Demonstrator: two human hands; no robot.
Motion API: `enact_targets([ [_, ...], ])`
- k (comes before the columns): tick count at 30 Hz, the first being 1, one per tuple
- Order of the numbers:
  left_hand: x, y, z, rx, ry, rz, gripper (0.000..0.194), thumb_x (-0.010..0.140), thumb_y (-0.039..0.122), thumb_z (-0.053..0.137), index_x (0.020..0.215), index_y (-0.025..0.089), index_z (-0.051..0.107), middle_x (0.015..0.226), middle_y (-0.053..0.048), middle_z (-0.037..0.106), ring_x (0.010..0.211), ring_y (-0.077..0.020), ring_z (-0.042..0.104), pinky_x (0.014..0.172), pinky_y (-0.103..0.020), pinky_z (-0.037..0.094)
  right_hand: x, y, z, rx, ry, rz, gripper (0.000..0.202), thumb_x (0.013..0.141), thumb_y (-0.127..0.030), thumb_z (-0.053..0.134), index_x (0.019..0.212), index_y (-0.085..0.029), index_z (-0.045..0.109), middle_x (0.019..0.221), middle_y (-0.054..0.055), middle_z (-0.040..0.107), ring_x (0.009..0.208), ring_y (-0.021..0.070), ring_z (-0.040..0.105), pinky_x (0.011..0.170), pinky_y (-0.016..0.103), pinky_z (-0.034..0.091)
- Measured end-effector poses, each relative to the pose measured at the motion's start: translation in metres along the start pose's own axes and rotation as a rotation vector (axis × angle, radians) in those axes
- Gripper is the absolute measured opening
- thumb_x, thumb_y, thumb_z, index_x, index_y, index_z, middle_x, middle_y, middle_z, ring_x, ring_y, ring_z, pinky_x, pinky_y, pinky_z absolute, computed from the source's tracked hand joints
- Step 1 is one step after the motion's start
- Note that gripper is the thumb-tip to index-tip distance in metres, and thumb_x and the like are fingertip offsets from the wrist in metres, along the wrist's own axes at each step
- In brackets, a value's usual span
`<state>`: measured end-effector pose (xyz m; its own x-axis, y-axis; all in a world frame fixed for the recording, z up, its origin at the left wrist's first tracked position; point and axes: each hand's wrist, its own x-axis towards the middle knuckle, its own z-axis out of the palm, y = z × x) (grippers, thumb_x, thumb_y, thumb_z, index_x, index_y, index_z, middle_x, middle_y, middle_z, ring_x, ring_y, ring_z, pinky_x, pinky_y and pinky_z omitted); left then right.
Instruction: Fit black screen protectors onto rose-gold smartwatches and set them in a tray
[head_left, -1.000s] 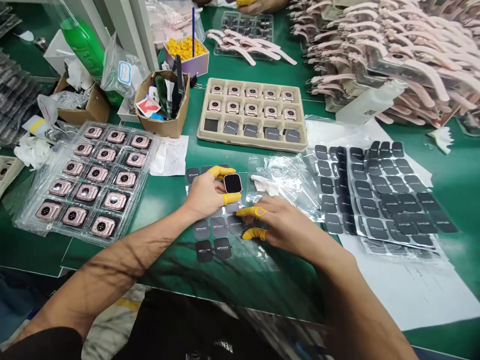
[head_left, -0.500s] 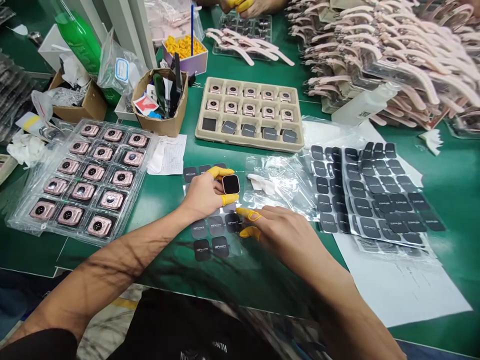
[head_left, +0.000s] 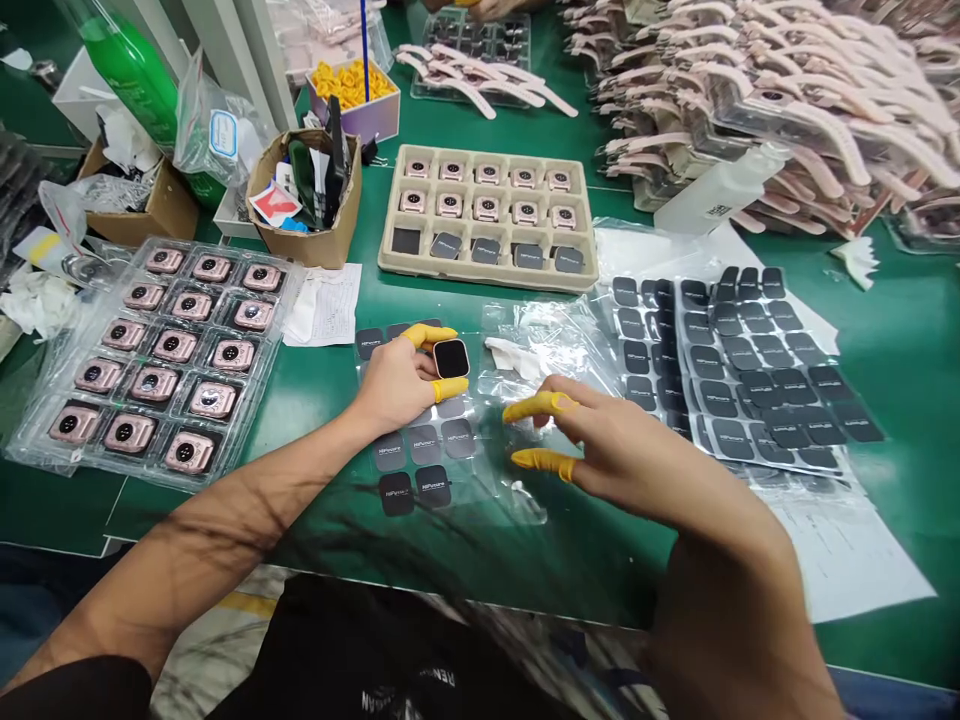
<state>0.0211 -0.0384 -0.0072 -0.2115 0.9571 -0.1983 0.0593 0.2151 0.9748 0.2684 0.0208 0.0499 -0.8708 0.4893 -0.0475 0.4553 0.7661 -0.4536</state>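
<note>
Fingers [head_left: 450, 388] of the left hand [head_left: 391, 385] were clamped on opposite edges of a watch body [head_left: 451, 358], index above and thumb below, each sheathed in a yellow, wrinkled cot. The left forearm ran diagonally in from the lower left, back of the hand uppermost. The watch body was positioned over a label sheet [head_left: 424, 443], its screen a glossy black rounded square within a thin pale rim.

The right hand [head_left: 626, 440] reached in from the right, wrist bent, thumb and index parted, just beside the sheet; contact with anything beneath could not be determined.

The sheet was clear film bearing dark grey rounded-square labels with pale print. Behind it, a beige moulded tray [head_left: 487, 282] held two rows of pink cases and a front row of dark squares. Left, a clear plastic tray [head_left: 259, 425] carried pink cases, backs up. The surface [head_left: 570, 570] was smooth and green.
</note>
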Motion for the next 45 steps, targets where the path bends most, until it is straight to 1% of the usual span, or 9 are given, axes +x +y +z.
enact_targets([
  [4,0.002,0.000,0.000,-0.086,0.080,-0.013,0.066,0.067,0.015,0.089,0.129,0.013,0.068,0.086,-0.005,0.079,0.078,-0.0167,0.076,0.073,-0.026,0.058,0.013,-0.025,0.027,0.160,-0.022,-0.309,0.042,0.095,-0.032,0.074,0.135,-0.031,0.061,0.126,0.008,0.075,0.117,0.0305,0.069,0.092,0.046,0.064],
  [6,0.003,0.000,-0.002,-0.097,0.104,-0.013,0.066,0.067,0.015,0.089,0.129,0.013,0.068,0.087,-0.006,0.080,0.079,-0.0172,0.077,0.073,-0.025,0.058,0.022,-0.025,0.044,0.120,-0.002,-0.352,0.047,0.093,-0.028,0.075,0.139,-0.032,0.061,0.124,0.008,0.078,0.125,0.0350,0.065,0.094,0.054,0.063],
  [17,0.004,-0.005,-0.005,-0.047,0.095,-0.006,0.060,0.067,0.017,0.090,0.124,0.022,0.071,0.089,-0.004,0.081,0.083,-0.0216,0.079,0.080,-0.032,0.061,0.045,-0.012,0.080,0.338,0.379,-0.290,0.016,0.096,-0.021,0.073,0.109,-0.028,0.069,0.084,0.000,0.071,0.079,0.0182,0.066,0.068,0.033,0.057],
  [23,0.005,-0.004,-0.006,-0.056,0.086,-0.007,0.062,0.067,0.020,0.089,0.126,0.019,0.070,0.085,-0.002,0.079,0.080,-0.0184,0.078,0.075,-0.027,0.059,0.045,-0.019,0.073,0.210,0.436,-0.397,0.025,0.097,-0.010,0.063,0.110,-0.031,0.068,0.081,-0.001,0.073,0.082,0.0212,0.065,0.072,0.038,0.051],
  [26,0.004,-0.001,-0.007,-0.057,0.071,-0.013,0.063,0.067,0.019,0.088,0.127,0.018,0.070,0.084,-0.003,0.079,0.078,-0.0175,0.077,0.070,-0.025,0.058,0.036,-0.025,0.054,0.330,0.414,-0.400,0.025,0.095,-0.013,0.064,0.101,-0.036,0.071,0.099,0.001,0.079,0.106,0.0269,0.067,0.088,0.048,0.055],
  [28,0.002,0.001,-0.007,-0.034,0.028,-0.020,0.065,0.065,0.017,0.089,0.128,0.017,0.071,0.083,-0.003,0.079,0.076,-0.0175,0.076,0.069,-0.025,0.058,0.029,-0.026,0.039,0.600,0.382,-0.340,0.014,0.095,-0.028,0.071,0.084,-0.037,0.071,0.104,0.002,0.077,0.114,0.0299,0.067,0.095,0.054,0.056],
  [31,-0.002,0.006,-0.005,0.090,-0.064,-0.002,0.063,0.066,0.019,0.089,0.128,0.018,0.075,0.078,-0.001,0.079,0.075,-0.0185,0.077,0.071,-0.026,0.060,0.026,-0.022,0.027,1.046,0.392,-0.058,0.025,0.086,-0.051,0.082,0.072,-0.035,0.069,0.081,0.001,0.069,0.081,0.0245,0.070,0.073,0.045,0.059],
  [36,-0.007,0.011,-0.004,0.196,-0.182,0.051,0.060,0.068,0.022,0.087,0.127,0.018,0.077,0.077,0.000,0.079,0.075,-0.0185,0.078,0.072,-0.025,0.061,0.045,-0.012,0.044,1.106,0.544,0.492,0.039,0.062,-0.050,0.099,0.084,-0.026,0.078,0.081,0.001,0.074,0.076,0.0182,0.068,0.072,0.034,0.058],
  [45,-0.008,0.009,-0.003,0.232,-0.203,0.074,0.059,0.069,0.019,0.083,0.128,0.019,0.078,0.076,0.001,0.079,0.075,-0.0180,0.078,0.073,-0.025,0.060,0.052,-0.012,0.065,1.251,0.530,0.589,0.047,0.057,-0.050,0.102,0.082,-0.021,0.076,0.079,0.001,0.077,0.073,0.0169,0.070,0.069,0.030,0.062],
])
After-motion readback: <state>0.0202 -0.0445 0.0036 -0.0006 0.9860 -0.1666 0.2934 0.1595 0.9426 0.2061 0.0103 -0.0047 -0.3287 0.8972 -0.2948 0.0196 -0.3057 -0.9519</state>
